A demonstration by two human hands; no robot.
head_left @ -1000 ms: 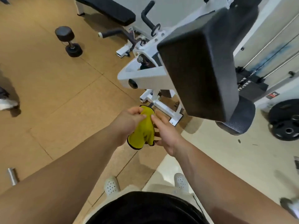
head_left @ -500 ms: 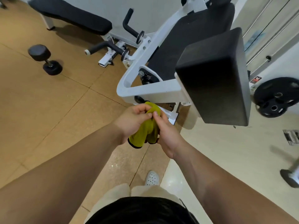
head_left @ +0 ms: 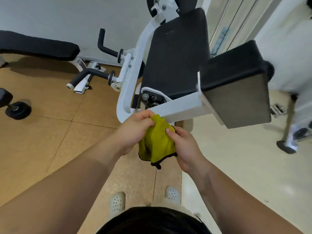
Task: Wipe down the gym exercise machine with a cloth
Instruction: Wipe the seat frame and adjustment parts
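Yellow-green microfibre cloth with black edging [head_left: 157, 141], bunched between both hands: left hand [head_left: 135, 130] pinching its top fold, right hand [head_left: 184, 147] curled around its side. Hangs just below the white steel arm of the black-padded exercise machine [head_left: 179, 107]; contact there unclear. Black dumbbell [head_left: 16, 108] lying on tan floor tiles [head_left: 50, 132], far left.

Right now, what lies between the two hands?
The yellow cloth lies between the left hand and the right hand; both hands pinch it, bunched. The head view shows this.
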